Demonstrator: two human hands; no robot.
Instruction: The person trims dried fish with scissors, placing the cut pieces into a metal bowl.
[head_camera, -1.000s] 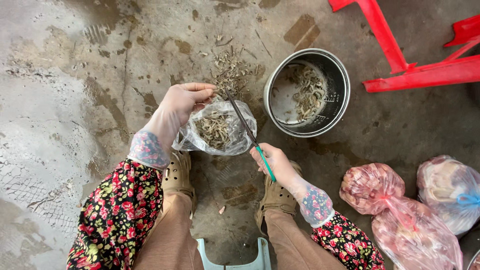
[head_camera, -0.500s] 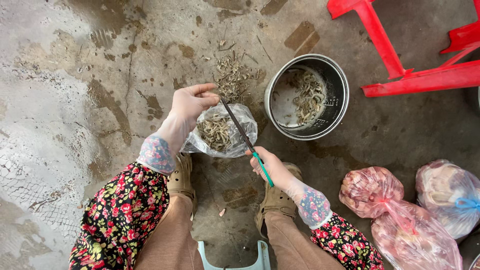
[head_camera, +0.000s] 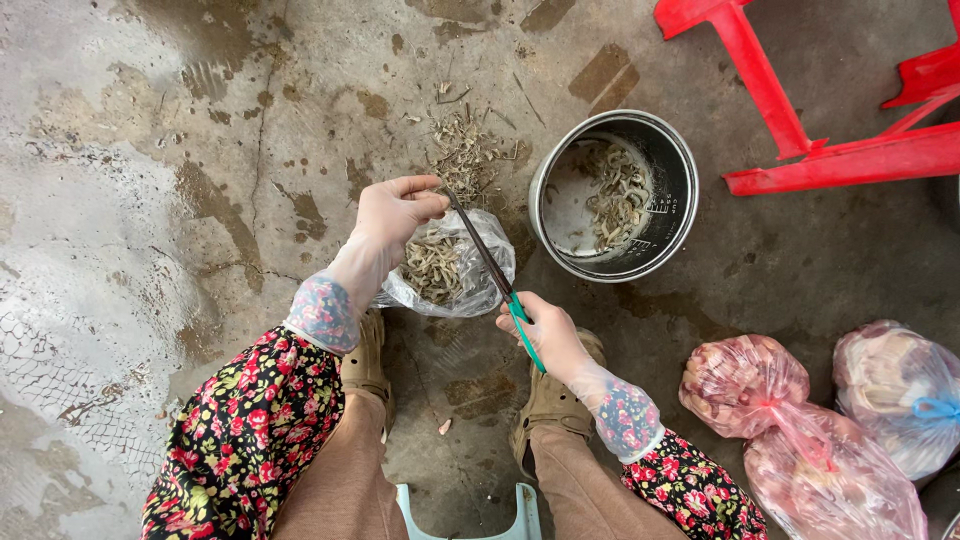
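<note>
My gloved left hand (head_camera: 397, 213) hovers over a clear plastic bag (head_camera: 478, 287) of small dried fish, fingers pinched on one small piece. My gloved right hand (head_camera: 540, 330) grips green-handled scissors (head_camera: 494, 272), whose dark blades point up toward the left fingertips. To the right stands a round metal pot (head_camera: 655, 230) with trimmed fish lying inside. A heap of cut scraps (head_camera: 462, 152) lies on the wet concrete floor just beyond the bag.
A red plastic chair frame (head_camera: 800, 130) stands at the upper right. Three tied plastic bags (head_camera: 745, 385) with pinkish contents lie at the lower right. My shoes (head_camera: 548, 400) and a pale green stool edge (head_camera: 470, 510) are below. The floor is wet and stained.
The view has shifted slightly. My left hand has moved from over the bag up to the scissor tips, and the scissors have tilted a little more upright.
</note>
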